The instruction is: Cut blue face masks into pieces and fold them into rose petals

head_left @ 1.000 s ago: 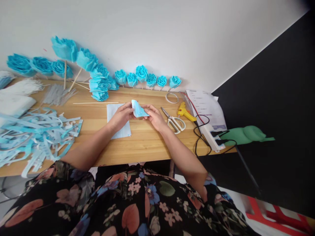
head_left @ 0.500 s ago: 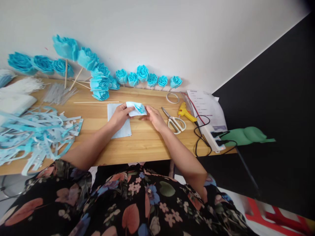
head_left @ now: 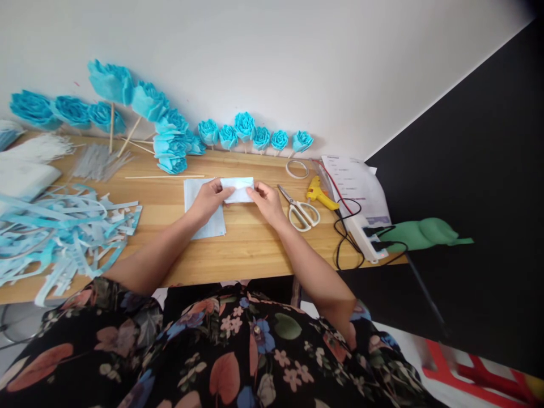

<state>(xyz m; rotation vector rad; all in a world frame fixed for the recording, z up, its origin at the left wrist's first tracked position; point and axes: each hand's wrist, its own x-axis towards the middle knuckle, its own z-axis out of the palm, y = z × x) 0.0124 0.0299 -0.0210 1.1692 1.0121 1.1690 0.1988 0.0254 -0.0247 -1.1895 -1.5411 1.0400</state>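
My left hand [head_left: 209, 200] and my right hand [head_left: 267, 202] pinch the two ends of a small folded piece of pale blue-white sheet [head_left: 238, 190] just above the wooden table [head_left: 246, 249]. Its pale side faces up and it lies nearly flat. Under my left hand rests a light blue flat sheet [head_left: 203, 204]. White-handled scissors [head_left: 299, 208] lie just right of my right hand.
A yellow glue gun [head_left: 319, 194], a tape ring [head_left: 297, 169], papers [head_left: 355, 184] and a power strip with black cables [head_left: 362, 235] sit at the right. Blue paper flowers on sticks [head_left: 255, 137] line the wall. A heap of blue strips [head_left: 59, 229] covers the left.
The folded piece was held up with its blue side showing; it has been turned over and flattened, pale side up, between both hands. The hands shifted slightly toward the wall.
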